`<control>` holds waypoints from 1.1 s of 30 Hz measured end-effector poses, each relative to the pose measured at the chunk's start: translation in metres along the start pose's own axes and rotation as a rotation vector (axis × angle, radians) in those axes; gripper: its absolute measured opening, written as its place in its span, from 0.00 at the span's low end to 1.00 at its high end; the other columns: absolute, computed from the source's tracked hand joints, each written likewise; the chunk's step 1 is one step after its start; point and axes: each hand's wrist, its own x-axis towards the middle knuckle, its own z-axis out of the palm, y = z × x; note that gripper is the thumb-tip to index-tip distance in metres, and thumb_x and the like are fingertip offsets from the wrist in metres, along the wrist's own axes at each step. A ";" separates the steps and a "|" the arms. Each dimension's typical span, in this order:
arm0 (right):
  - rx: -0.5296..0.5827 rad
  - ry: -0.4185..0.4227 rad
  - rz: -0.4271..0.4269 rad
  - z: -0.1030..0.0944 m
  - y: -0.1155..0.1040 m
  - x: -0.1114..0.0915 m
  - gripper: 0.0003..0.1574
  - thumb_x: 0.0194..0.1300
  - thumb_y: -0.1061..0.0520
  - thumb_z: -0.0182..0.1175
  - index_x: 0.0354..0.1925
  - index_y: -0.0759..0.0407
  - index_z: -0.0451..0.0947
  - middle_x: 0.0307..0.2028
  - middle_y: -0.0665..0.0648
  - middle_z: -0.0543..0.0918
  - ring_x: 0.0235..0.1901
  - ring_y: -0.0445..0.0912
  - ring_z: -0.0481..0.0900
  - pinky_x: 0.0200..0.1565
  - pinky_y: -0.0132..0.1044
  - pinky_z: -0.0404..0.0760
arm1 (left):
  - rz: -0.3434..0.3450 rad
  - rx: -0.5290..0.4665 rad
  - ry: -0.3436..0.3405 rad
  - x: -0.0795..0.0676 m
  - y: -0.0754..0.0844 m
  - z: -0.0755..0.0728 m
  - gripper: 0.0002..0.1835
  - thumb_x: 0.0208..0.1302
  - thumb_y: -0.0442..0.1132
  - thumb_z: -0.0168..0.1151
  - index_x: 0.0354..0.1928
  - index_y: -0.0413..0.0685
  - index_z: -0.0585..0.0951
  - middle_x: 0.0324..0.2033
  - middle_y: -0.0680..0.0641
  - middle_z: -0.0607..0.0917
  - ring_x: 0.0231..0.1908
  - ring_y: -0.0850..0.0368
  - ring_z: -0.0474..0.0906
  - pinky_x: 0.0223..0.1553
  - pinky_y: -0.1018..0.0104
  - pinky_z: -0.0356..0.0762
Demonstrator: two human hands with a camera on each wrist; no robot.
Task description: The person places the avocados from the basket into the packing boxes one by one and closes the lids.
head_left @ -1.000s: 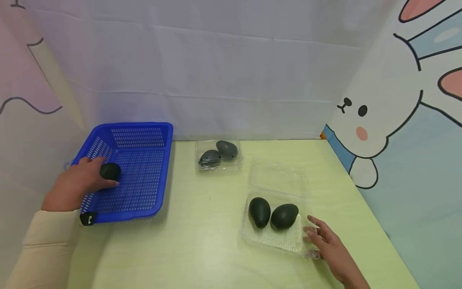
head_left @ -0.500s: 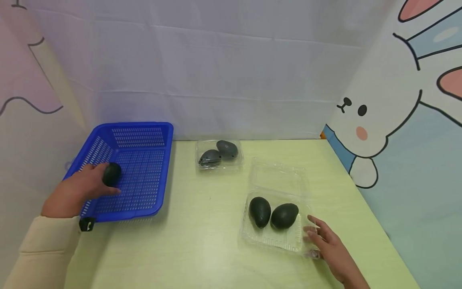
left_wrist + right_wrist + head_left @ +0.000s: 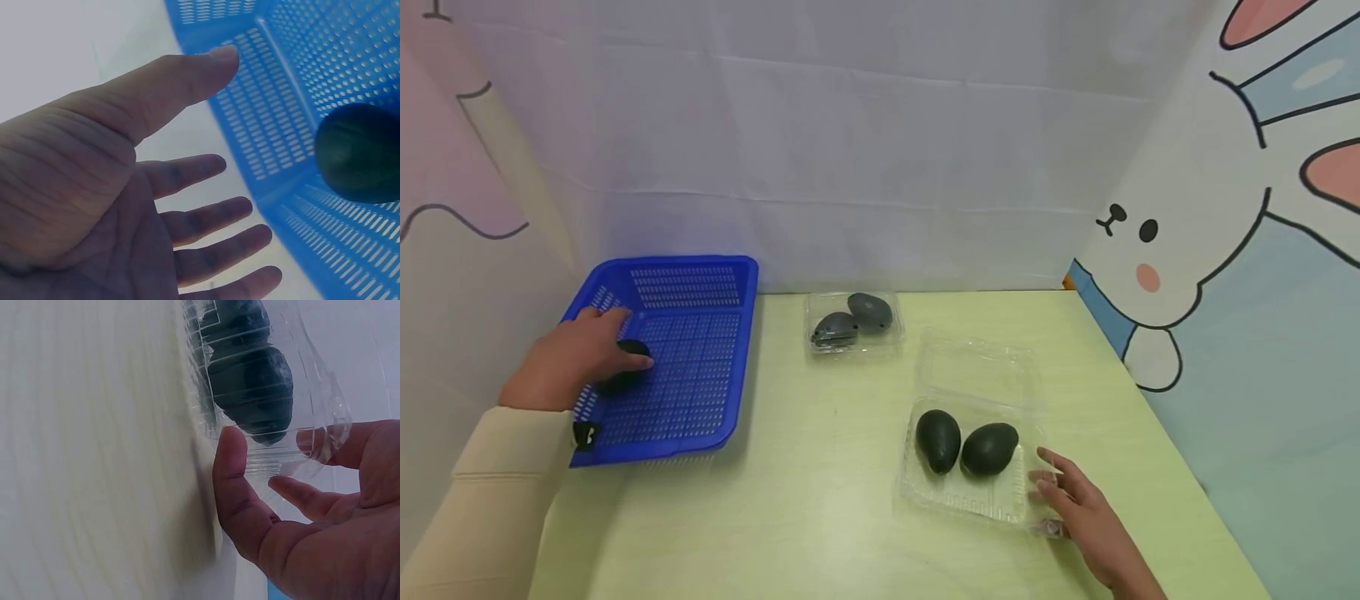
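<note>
Inside the blue plastic basket [image 3: 741, 358] lies a dark green avocado [image 3: 625, 379], partly hidden under my left hand [image 3: 572, 350]. In the left wrist view that hand is spread, thumb and fingers apart, with a gap to the avocado [image 3: 359, 153]. On the right, two more avocados, one [image 3: 937, 442] beside the other [image 3: 990, 450], lie in a clear plastic clamshell box [image 3: 958, 504] whose lid is folded back. My right hand [image 3: 1093, 521] pinches the box's right rim. Its thumb and bent fingers stand either side of the plastic in the right wrist view.
A closed clear box [image 3: 883, 342] with two dark avocados inside stands at the table's back edge. White cloth [image 3: 850, 150] hangs behind the pale table [image 3: 775, 517], and a rabbit-print cloth [image 3: 1172, 275] on the right.
My left hand has tilted the avocado in the basket, then moved up and away, its fingers spreading off it. The right hand and the clamshell box have not moved.
</note>
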 end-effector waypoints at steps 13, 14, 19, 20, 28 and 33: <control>0.028 0.008 -0.008 0.001 0.001 -0.001 0.34 0.80 0.55 0.54 0.78 0.55 0.59 0.67 0.70 0.72 0.60 0.56 0.77 0.43 0.42 0.83 | -0.051 -0.079 -0.109 0.026 -0.023 0.019 0.61 0.59 0.57 0.75 0.74 0.22 0.50 0.67 0.12 0.53 0.64 0.10 0.51 0.59 0.18 0.57; 0.031 0.009 -0.005 0.001 0.001 0.000 0.34 0.80 0.55 0.54 0.78 0.55 0.59 0.67 0.70 0.73 0.60 0.56 0.78 0.43 0.42 0.83 | -0.048 -0.077 -0.113 0.027 -0.024 0.021 0.61 0.58 0.57 0.75 0.74 0.21 0.51 0.67 0.12 0.54 0.64 0.10 0.51 0.59 0.19 0.57; 0.030 0.007 0.000 0.001 0.000 0.001 0.35 0.80 0.55 0.54 0.78 0.55 0.58 0.67 0.70 0.73 0.59 0.53 0.78 0.43 0.43 0.83 | -0.033 -0.056 -0.103 0.033 -0.027 0.029 0.59 0.57 0.55 0.77 0.71 0.18 0.55 0.65 0.12 0.57 0.63 0.11 0.55 0.59 0.21 0.61; 0.028 0.003 -0.005 0.001 0.000 0.001 0.35 0.80 0.55 0.54 0.79 0.56 0.58 0.68 0.70 0.72 0.59 0.53 0.78 0.43 0.43 0.83 | -0.032 -0.055 -0.099 0.034 -0.028 0.030 0.58 0.56 0.54 0.77 0.70 0.18 0.55 0.65 0.12 0.57 0.63 0.11 0.55 0.59 0.22 0.61; 0.033 0.006 0.004 0.000 0.001 0.000 0.35 0.80 0.55 0.54 0.78 0.55 0.58 0.68 0.70 0.72 0.61 0.56 0.77 0.43 0.43 0.83 | -0.053 -0.075 -0.111 0.039 -0.030 0.036 0.57 0.57 0.52 0.77 0.71 0.18 0.55 0.64 0.11 0.57 0.63 0.11 0.55 0.60 0.21 0.60; 0.035 0.015 0.008 0.001 0.000 -0.001 0.34 0.80 0.55 0.54 0.78 0.54 0.59 0.67 0.70 0.73 0.60 0.56 0.77 0.43 0.43 0.83 | -0.066 -0.092 -0.130 0.041 -0.031 0.039 0.54 0.58 0.47 0.77 0.70 0.17 0.56 0.64 0.11 0.57 0.62 0.11 0.56 0.59 0.21 0.61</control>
